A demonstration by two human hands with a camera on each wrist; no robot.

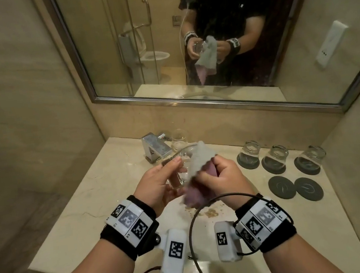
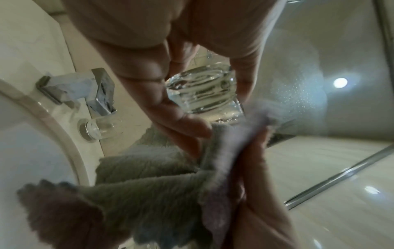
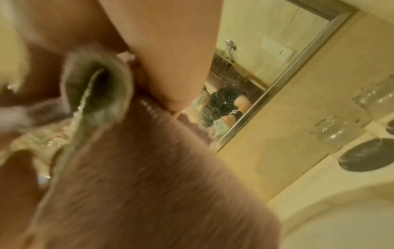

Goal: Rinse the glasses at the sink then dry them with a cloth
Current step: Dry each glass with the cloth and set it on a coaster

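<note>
- Nearest to the camera, both hands work above the counter [image 1: 86, 194]. The left hand [image 1: 157, 182] is curled round a clear glass [image 1: 180, 173] and holds it in the air; the left wrist view shows the thumb and fingers around its thick base [image 2: 204, 94].
- The right hand [image 1: 218, 177] is clenched on a cloth [image 1: 198, 159], grey on one side and purple on the other. The cloth lies against the glass, and one end hangs below the hands.
- My judgement: this glass is in the drying step now. Whether it is fully dry, I cannot tell.
- A little further, to the right, two dark coasters [image 1: 295, 186] lie bare on the counter.
- Behind them three glasses [image 1: 277, 153] stand upside down, each on its own coaster. They seem finished, though this is only a guess from their position.
- Further back, one more glass [image 1: 179, 139] stands upright just beside the faucet [image 1: 156, 146]. It probably waits for rinsing or drying.
- So about three glasses look done, one is in hand, and at least one is left.
- Farthest, the mirror [image 1: 117, 53] on the wall reflects the person holding glass and cloth.
</note>
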